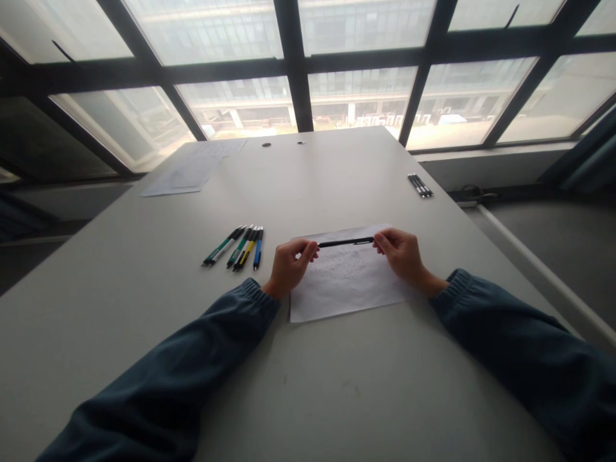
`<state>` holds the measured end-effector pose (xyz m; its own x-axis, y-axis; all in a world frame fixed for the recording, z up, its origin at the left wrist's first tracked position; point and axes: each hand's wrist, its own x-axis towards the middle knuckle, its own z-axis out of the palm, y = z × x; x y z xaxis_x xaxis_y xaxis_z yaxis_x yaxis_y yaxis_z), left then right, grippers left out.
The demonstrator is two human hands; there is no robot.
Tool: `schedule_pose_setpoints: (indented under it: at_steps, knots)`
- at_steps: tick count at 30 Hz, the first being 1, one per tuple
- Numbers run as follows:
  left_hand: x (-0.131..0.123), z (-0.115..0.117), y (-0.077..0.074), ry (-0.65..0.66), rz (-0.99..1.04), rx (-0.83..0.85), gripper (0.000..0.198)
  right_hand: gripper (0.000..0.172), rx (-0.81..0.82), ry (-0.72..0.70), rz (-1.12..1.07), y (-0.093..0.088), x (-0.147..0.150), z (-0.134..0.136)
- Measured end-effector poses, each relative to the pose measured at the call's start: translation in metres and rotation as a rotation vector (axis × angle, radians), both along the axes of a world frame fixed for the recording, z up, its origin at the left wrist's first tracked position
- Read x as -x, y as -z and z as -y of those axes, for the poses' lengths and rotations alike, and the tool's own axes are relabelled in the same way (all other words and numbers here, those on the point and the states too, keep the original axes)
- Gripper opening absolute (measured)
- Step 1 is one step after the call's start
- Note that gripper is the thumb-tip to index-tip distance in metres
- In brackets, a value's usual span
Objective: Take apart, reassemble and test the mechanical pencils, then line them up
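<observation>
A black pen [345, 242] is stretched level between my two hands, above a white sheet of paper [346, 298] with faint marks on it. My left hand [292, 262] pinches one end, and my right hand [402, 255] pinches the end with the clip. Both tips of the pen are hidden by my fingers. To the left of my left hand lie several pens with green, yellow, blue and white barrels [248, 247], side by side on the table.
The white table [337, 385] reaches to the windows. A small row of dark pens [420, 185] lies near its right edge. More paper sheets [185, 170] rest at the far left. Two round holes [266, 145] sit near the far edge. A pale rail [543, 273] runs beyond the right side.
</observation>
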<state>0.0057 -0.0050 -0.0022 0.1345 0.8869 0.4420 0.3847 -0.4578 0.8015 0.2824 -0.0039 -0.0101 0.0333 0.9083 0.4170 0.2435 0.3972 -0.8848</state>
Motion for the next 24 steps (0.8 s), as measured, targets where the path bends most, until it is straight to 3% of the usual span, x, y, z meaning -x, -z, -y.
schedule_pose_setpoints:
  at_steps: [24]
  knots:
    - [0.0015,-0.0009,0.0029,0.000,0.000,0.005,0.041,0.039,0.013,0.008,0.023,0.0013,-0.0001,-0.0001]
